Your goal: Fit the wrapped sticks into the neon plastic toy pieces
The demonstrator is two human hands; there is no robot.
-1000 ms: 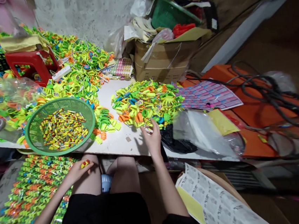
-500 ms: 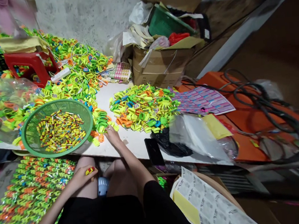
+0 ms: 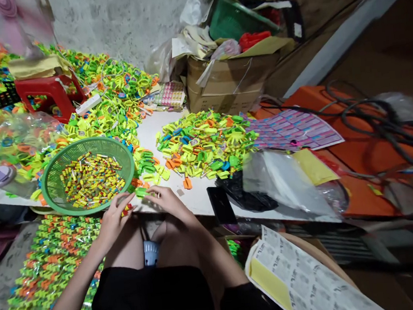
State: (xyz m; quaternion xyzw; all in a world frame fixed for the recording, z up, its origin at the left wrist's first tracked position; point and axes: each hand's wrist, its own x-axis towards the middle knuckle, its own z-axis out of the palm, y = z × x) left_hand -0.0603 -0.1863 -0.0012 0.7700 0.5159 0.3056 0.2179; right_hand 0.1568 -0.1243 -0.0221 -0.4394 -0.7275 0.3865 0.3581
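Left hand (image 3: 113,217) has lifted toward the right hand (image 3: 169,200), cupping red-and-yellow pieces (image 3: 126,210). Right hand pinches a green piece (image 3: 141,192), long axis sideways, one end pointing left.

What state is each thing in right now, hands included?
Left hand: curled around red-and-yellow pieces, fingertips at the green piece
Right hand: fingertips on the green piece
Green piece: held between both hands
Green basket: upright, partly filled
Black phone: lying flat, screen dark
Cup: upright, lid on
Red stool: upright, covered on top
Green tub: tilted
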